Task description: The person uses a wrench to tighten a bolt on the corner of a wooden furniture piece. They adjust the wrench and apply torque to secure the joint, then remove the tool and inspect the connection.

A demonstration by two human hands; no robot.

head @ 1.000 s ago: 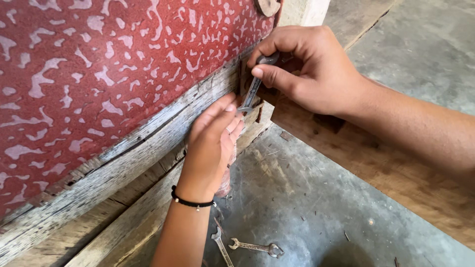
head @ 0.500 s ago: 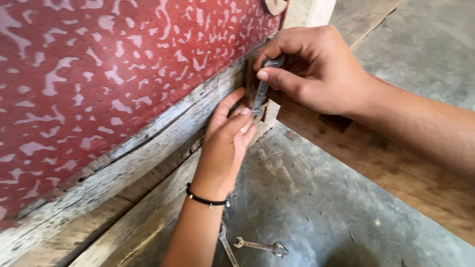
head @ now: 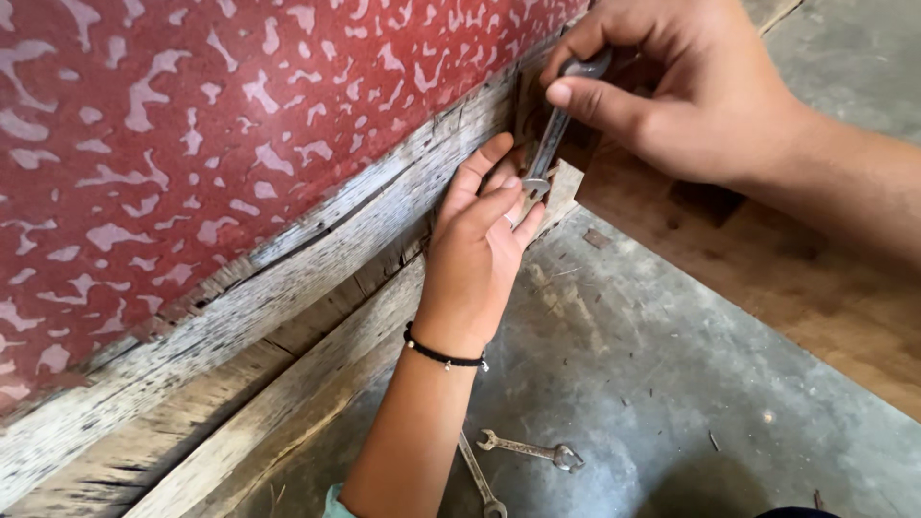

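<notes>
1. Pinched between thumb and fingers of the right hand (head: 672, 96), at the upper right of the head view, is the upper end of a slim metal spanner (head: 552, 134) — that hand is closed on the tool.
2. Long axis: the spanner runs steeply down and slightly to the left from the grip, its lower head ending just above centre frame, against the corner of the weathered wooden frame (head: 288, 278).
3. Left hand (head: 475, 259) — it comes up from the bottom centre, a black bracelet (head: 443, 357) at the wrist, fingers stretched flat along the wood and reaching the spanner's lower head. Its fingertips touch or nearly touch that head; whether they pinch a nut or bolt there I cannot tell, since the fingers hide the spot.
4. So the tool's working end lies below the right grip and right at the left fingertips — the left hand is the nearer to it.
5. Red speckled panel (head: 192, 125) fills the upper left above the wood; two more spanners (head: 523, 451) lie on the concrete floor (head: 672, 384) at bottom centre, well apart from both hands.
</notes>
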